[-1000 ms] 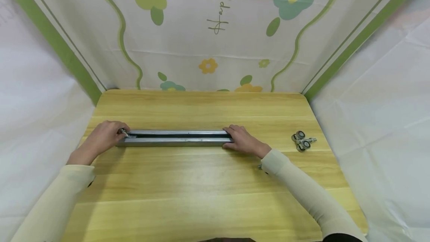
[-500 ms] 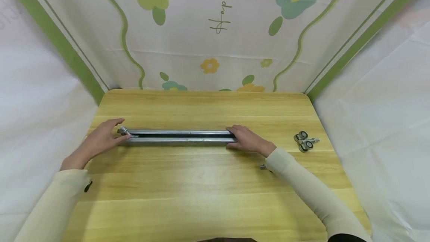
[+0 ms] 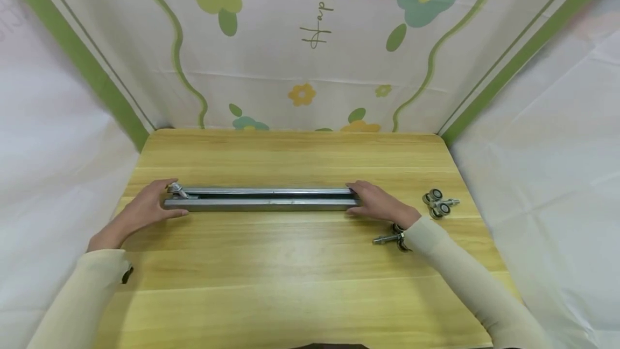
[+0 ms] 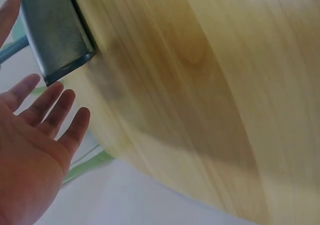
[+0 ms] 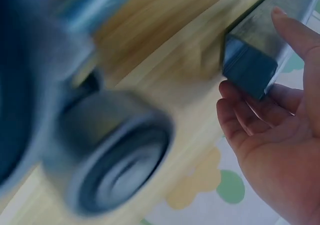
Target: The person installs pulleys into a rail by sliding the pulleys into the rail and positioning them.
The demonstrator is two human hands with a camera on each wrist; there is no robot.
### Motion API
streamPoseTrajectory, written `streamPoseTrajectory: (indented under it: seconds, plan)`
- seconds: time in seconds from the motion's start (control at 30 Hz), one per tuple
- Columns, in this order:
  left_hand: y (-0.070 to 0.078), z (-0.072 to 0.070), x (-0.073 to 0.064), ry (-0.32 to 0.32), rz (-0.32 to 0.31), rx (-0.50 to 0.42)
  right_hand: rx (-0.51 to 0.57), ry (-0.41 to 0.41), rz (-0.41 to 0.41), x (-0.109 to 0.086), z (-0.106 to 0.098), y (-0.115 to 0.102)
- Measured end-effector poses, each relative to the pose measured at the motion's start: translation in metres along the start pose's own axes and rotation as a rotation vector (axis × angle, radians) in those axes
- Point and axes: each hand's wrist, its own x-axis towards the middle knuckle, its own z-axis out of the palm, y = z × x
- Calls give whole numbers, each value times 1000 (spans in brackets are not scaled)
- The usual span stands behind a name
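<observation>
A long metal C-channel rail point(image 3: 271, 204) lies crosswise on the table, its slot facing up. Inside its left end sits a roller trolley whose threaded bolt point(image 3: 178, 189) sticks up out of the slot; the wheels are hidden. My left hand point(image 3: 145, 210) is spread around that end, thumb on the near side and fingers beyond it. The left wrist view shows its fingers loose, fingertips close by the rail's end. My right hand point(image 3: 380, 203) holds the opposite end between thumb and fingers. In the right wrist view the thumb lies along the rail's side point(image 5: 265, 30).
A second roller trolley point(image 3: 401, 238) lies beside my right sleeve, partly covered by it; its wheel point(image 5: 125, 160) looms large in the right wrist view. Another trolley point(image 3: 438, 204) rests farther right on the wooden table point(image 3: 271, 284). A flower-printed cloth point(image 3: 271, 58) hangs behind.
My left hand has let go of the trolley's bolt and opened around the rail's end. My right hand has slid right along the rail, uncovering more of the trolley by my sleeve.
</observation>
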Motion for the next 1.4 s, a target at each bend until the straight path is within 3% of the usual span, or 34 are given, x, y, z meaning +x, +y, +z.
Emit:
streamPoseTrajectory:
  seconds: [0.4, 0.9, 1.1, 1.4]
  plan:
    - [-9, 12, 5, 25, 18, -52, -50, -32, 80, -35, -19, 13]
    - [-11, 15, 7, 38, 6, -74, -41, -173, -103, -65, -18, -1]
    - [-14, 18, 8, 55, 5, -80, -106, -242, -143, -69, -12, -12]
    - [-9, 21, 12, 80, 28, -84, -121, -207, -150, -74, -2, -11]
